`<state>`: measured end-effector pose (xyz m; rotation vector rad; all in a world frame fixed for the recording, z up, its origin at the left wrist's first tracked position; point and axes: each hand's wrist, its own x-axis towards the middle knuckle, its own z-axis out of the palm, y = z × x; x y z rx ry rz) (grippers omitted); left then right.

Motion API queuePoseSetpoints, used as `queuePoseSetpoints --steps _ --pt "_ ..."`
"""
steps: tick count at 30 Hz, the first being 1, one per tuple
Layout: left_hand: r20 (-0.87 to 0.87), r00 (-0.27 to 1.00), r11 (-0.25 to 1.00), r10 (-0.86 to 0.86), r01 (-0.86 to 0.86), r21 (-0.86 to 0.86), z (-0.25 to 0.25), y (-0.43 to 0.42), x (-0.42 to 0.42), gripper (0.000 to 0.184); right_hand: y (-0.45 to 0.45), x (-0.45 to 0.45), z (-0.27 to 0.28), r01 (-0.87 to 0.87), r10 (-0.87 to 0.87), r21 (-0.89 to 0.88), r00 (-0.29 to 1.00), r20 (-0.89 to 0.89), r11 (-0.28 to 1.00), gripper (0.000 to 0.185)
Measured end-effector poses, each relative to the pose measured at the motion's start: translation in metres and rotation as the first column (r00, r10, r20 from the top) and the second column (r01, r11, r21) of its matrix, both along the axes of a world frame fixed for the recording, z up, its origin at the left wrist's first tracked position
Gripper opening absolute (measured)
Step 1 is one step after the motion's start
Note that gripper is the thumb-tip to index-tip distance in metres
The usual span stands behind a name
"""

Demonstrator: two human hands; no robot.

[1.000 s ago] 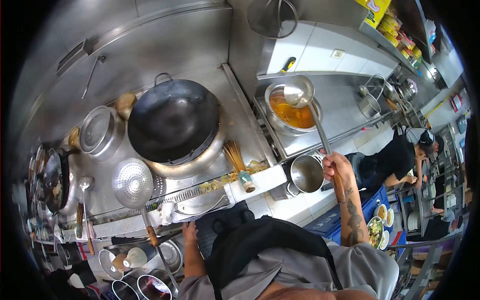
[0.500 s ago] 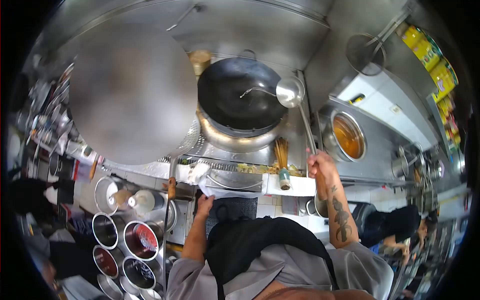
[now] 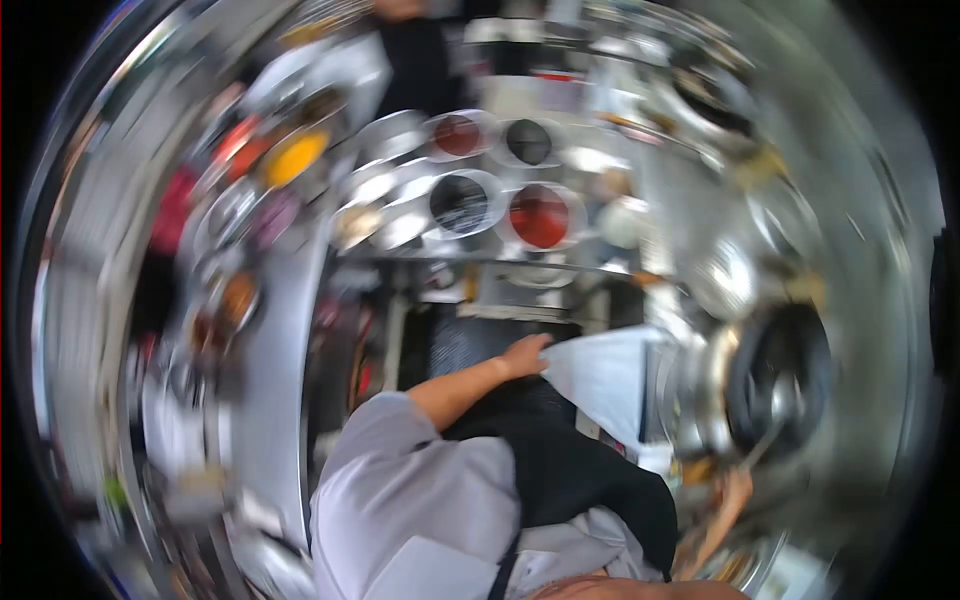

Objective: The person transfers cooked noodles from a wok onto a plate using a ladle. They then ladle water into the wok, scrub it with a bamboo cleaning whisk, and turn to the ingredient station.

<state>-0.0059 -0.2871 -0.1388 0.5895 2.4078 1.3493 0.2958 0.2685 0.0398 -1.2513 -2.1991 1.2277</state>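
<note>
The whole view is smeared by motion. My left hand (image 3: 527, 355) is closed on a corner of a white cloth (image 3: 605, 375), which stretches across toward the stove edge. At the right, my right hand (image 3: 735, 490) grips the handle of a ladle (image 3: 785, 398). The ladle's bowl is over or inside the dark wok (image 3: 765, 350); blur hides whether it touches the metal. The wok sits on its round burner ring.
Steel containers, one holding something red (image 3: 540, 217) and another something dark (image 3: 459, 203), stand on a stand ahead. A long steel counter (image 3: 270, 400) with food containers lies left. A person in dark clothing (image 3: 415, 75) is at the far side.
My view has swung left, so the wok now appears at the right. The ladle's bowl has gone from the wok's right rim to over or into it. The cloth is pulled out wider.
</note>
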Motion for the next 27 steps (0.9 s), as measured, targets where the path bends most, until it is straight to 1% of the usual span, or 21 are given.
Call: queuePoseSetpoints --steps 1,2,3,4,5,6,7,8,10,12,14,16,18,20,21,22,23,24,25,26,27 --pt "-0.038 0.991 0.989 0.131 -0.128 0.075 0.016 -0.027 0.007 0.046 -0.024 -0.013 0.037 0.150 -0.191 -0.308 0.976 -0.107 0.940 0.011" --pt "0.009 0.962 0.957 0.273 -0.273 0.101 0.026 -0.056 0.014 0.044 -0.049 -0.021 0.083 0.044 -0.047 -0.365 0.999 0.000 0.930 0.012" --pt "0.010 0.911 0.906 0.412 -0.411 0.101 0.037 -0.090 0.022 0.042 -0.040 -0.022 0.075 0.009 -0.018 -0.213 0.999 -0.037 0.977 0.015" --pt "-0.003 0.851 0.846 0.524 -0.521 0.111 0.050 -0.124 0.023 0.040 -0.044 -0.043 0.077 0.022 -0.007 -0.081 0.985 0.174 0.996 0.016" --pt "-0.050 0.752 0.747 0.657 -0.641 0.175 0.065 -0.159 0.023 0.034 -0.054 -0.055 0.062 -0.011 0.000 0.087 0.992 0.127 0.996 0.016" --pt "-0.088 0.633 0.633 0.769 -0.734 0.247 0.080 -0.196 0.024 0.029 -0.028 -0.050 0.042 0.048 -0.093 0.187 0.966 0.241 0.981 0.014" --pt "-0.171 0.532 0.559 0.829 -0.792 0.245 0.114 -0.180 0.066 0.027 0.009 -0.041 0.016 0.097 -0.194 0.278 0.918 0.346 0.956 0.021" --pt "-0.222 0.427 0.474 0.877 -0.846 0.244 0.124 -0.210 0.074 0.026 0.006 -0.047 0.013 0.125 -0.236 0.313 0.908 0.347 0.941 0.022" --pt "-0.308 0.194 0.289 0.931 -0.909 0.299 0.107 -0.274 0.088 0.023 -0.014 -0.059 0.031 0.122 -0.159 0.215 0.974 0.162 0.969 0.023" --pt "0.016 0.054 0.047 0.998 -0.952 0.303 0.137 -0.325 0.111 0.022 -0.043 -0.073 0.056 0.067 -0.060 0.075 0.994 -0.091 0.995 0.025" --pt "0.083 -0.102 -0.125 0.991 -0.926 0.357 0.107 -0.411 0.121 0.022 -0.073 -0.084 0.074 -0.061 0.018 -0.106 0.931 -0.366 0.992 0.027" --pt "0.073 -0.202 -0.214 0.977 -0.914 0.345 0.132 -0.457 0.134 0.025 -0.097 -0.092 0.086 -0.277 0.041 -0.292 0.786 -0.616 0.915 0.029" --pt "0.139 -0.247 -0.282 0.959 -0.880 0.382 0.156 -0.491 0.140 0.019 -0.124 -0.100 0.091 -0.531 -0.009 -0.433 0.624 -0.781 0.728 0.031" --pt "0.027 -0.284 -0.276 0.958 -0.900 0.338 0.137 -0.558 0.144 0.019 -0.157 -0.107 0.093 -0.719 -0.075 -0.487 0.523 -0.849 0.495 0.034" --pt "-0.030 -0.301 -0.276 0.953 -0.907 0.319 0.143 -0.579 0.139 0.019 -0.175 -0.111 0.093 -0.782 -0.094 -0.490 0.495 -0.864 0.384 0.035" --pt "-0.224 -0.315 -0.249 0.922 -0.928 0.278 0.148 -0.599 0.132 0.020 -0.193 -0.117 0.094 -0.825 -0.106 -0.488 0.479 -0.871 0.284 0.037" --pt "-0.411 -0.313 -0.234 0.856 -0.944 0.231 0.172 -0.612 0.128 0.021 -0.213 -0.123 0.092 -0.857 -0.100 -0.478 0.468 -0.878 0.193 0.038" --pt "-0.579 -0.292 -0.231 0.762 -0.956 0.179 0.189 -0.625 0.123 0.021 -0.232 -0.129 0.091 -0.873 -0.086 -0.474 0.467 -0.880 0.110 0.039" --pt "-0.593 -0.203 -0.183 0.779 -0.979 0.094 0.192 -0.659 0.117 0.024 -0.254 -0.135 0.091 -0.886 -0.075 -0.462 0.459 -0.886 0.039 0.041" --pt "-0.599 -0.111 -0.133 0.793 -0.991 0.008 0.195 -0.696 0.109 0.027 -0.265 -0.147 0.084 -0.873 -0.078 -0.488 0.486 -0.870 0.003 0.052" --pt "-0.579 -0.020 -0.222 0.815 -0.934 -0.281 0.227 -0.704 0.101 0.032 -0.314 -0.151 0.104 -0.851 -0.089 -0.524 0.524 -0.847 -0.026 0.050"
